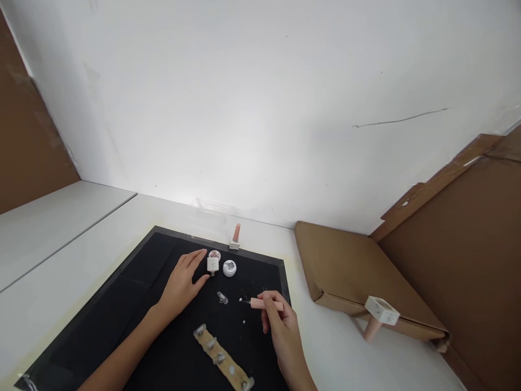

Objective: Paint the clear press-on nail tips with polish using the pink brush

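My right hand (279, 320) pinches the pink handle of a small brush cap (264, 305), like one from a nail polish bottle. Its thin dark tip points left, with a tiny white bit at the end. My left hand (185, 282) rests with fingers stretched out beside a small white square bottle (213, 264) with its threaded neck uncovered; whether it touches the bottle I cannot tell. Close by are a round white jar (229, 267) and another round jar (214, 254), partly hidden. A small clear piece (222, 297) lies between my hands.
A tan strip (223, 359) carrying several clear pieces lies on the black mat (175, 347). One pink-capped white bottle (235, 239) stands at the mat's back edge. Another bottle (380, 312) is at the right, by a flat cardboard box (350, 266). A white wall (244, 108) rises behind.
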The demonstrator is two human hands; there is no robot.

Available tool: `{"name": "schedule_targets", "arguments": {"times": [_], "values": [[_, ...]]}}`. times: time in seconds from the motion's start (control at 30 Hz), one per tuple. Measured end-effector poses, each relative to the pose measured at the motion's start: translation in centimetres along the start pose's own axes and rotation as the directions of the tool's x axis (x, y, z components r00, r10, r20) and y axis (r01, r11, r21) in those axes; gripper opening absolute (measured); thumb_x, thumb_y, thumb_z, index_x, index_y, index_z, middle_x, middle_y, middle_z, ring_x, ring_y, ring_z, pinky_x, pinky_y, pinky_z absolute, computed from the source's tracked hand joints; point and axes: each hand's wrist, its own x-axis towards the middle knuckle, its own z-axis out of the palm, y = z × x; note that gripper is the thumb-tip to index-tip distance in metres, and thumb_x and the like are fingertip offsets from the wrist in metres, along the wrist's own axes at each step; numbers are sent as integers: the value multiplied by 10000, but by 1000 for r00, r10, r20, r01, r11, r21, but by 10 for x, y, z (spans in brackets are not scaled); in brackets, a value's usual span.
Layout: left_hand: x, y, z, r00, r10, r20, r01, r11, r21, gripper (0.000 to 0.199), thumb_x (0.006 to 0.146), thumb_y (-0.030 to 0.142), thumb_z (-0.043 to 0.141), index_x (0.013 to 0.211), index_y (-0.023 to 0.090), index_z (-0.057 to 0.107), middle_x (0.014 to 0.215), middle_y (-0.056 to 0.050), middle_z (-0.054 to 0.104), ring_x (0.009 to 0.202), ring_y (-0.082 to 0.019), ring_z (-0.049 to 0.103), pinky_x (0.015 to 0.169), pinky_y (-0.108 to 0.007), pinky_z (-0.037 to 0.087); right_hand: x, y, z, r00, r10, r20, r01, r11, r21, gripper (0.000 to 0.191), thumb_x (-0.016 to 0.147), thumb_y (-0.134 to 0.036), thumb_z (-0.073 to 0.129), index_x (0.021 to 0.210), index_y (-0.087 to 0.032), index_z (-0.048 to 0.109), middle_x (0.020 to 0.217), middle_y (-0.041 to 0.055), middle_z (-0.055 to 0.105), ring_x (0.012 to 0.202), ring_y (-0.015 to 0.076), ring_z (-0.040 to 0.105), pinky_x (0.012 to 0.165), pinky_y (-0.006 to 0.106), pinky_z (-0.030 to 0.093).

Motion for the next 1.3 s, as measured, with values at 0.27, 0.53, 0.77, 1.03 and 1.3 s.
{"name": "schedule_targets", "arguments": {"times": [0.27, 0.53, 0.77, 1.03, 1.3], "values": [[8, 7, 1, 1000, -15, 15, 16, 997, -80, 318, 833, 154, 564, 1136, 227, 624, 1045, -70, 680, 992, -264, 576, 897, -433, 471, 1, 1, 3, 1000, -11, 15, 12, 999, -36, 508, 690, -679, 598, 689, -171, 615, 441, -68, 379, 397, 90, 327, 391, 213, 268], [9, 19, -4, 975, -220, -32, 202, 937, -284, 210, 799, 226, 604, 995, 184, 668, 931, -81, 699, 874, -255, 613, 763, -379, 492, -2, -13, 15, 996, -75, 52, 80, 993, -88, 488, 748, -659, 558, 779, -175, 613, 453, -72, 379, 419, 98, 339, 411, 215, 295], [11, 32, -12, 929, -368, 29, 324, 776, -542, 207, 774, 298, 634, 907, 155, 705, 791, -45, 714, 726, -186, 637, 614, -262, 467, -11, -30, 28, 971, -220, 98, 232, 964, -131, 338, 812, -525, 579, 882, -198, 626, 618, -18, 528, 489, 118, 440, 454, 224, 385], [9, 36, -15, 897, -425, 121, 382, 607, -697, 252, 751, 316, 657, 916, 134, 712, 782, -55, 713, 702, -174, 632, 590, -243, 468, -20, -22, 31, 871, -458, 177, 487, 854, -185, 165, 872, -260, 534, 989, -236, 648, 900, 59, 627, 837, 204, 605, 748, 309, 493], [8, 37, -17, 894, -426, 139, 385, 573, -723, 283, 701, 308, 694, 930, 143, 719, 768, -35, 685, 671, -150, 583, 570, -230, 439, -22, -18, 28, 789, -549, 274, 608, 761, -226, 270, 880, -146, 502, 1086, -253, 640, 933, 61, 620, 835, 177, 620, 727, 281, 516]]}}
